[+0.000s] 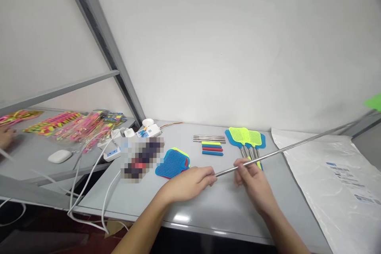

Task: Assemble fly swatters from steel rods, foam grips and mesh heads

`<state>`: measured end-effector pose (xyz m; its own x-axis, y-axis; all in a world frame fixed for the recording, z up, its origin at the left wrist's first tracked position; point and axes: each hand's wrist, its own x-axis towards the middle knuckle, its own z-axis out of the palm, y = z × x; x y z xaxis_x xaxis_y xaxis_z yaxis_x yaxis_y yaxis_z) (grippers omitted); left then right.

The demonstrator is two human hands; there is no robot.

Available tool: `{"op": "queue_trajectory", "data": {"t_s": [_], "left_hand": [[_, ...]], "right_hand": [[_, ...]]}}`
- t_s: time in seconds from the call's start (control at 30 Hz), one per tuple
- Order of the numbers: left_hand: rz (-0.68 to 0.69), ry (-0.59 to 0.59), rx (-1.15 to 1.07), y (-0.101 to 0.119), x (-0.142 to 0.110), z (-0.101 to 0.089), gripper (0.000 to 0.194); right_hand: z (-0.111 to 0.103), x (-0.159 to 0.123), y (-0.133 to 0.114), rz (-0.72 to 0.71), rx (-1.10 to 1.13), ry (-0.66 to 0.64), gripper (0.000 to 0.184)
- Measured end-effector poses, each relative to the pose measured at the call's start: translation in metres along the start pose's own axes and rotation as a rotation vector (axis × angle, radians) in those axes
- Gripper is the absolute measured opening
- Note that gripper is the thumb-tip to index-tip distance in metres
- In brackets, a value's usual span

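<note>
A long telescopic fly swatter [297,145] slants across the table up to the right, its metal rod drawn out. Its bright green head is partly cut off by the right edge of the view. My left hand [189,182] is closed around the lower end, hiding the grip. Farther up the rod, my right hand [253,184] holds it between thumb and fingers. Beside my left hand lies a stack of loose swatter heads [173,163], blue on top. Several metal rods [209,139] and green, red and blue handle sleeves [212,149] lie beyond my hands. Shortened swatters [245,138] lie behind my right hand.
A white plastic mailer bag [330,174] covers the table's right side. Power strips [111,151] with white cables stand at the left, near a blurred-out patch. On the neighbouring table are colourful packets [86,127], a white case [60,156] and another person's hand [6,138].
</note>
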<state>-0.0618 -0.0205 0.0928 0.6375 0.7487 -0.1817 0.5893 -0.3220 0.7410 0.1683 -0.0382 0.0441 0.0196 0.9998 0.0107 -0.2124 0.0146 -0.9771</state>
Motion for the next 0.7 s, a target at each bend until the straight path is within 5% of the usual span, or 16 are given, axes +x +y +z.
{"op": "queue_trajectory", "data": {"t_s": [0.3, 0.7], "left_hand": [[-0.034, -0.069, 0.046, 0.007, 0.0, -0.005, 0.034], [-0.096, -0.028, -0.095, -0.029, -0.024, -0.006, 0.031]], "right_hand": [[-0.006, -0.003, 0.005, -0.057, -0.029, 0.02, 0.024], [-0.01, 0.013, -0.002, -0.151, 0.137, 0.182, 0.022]]}}
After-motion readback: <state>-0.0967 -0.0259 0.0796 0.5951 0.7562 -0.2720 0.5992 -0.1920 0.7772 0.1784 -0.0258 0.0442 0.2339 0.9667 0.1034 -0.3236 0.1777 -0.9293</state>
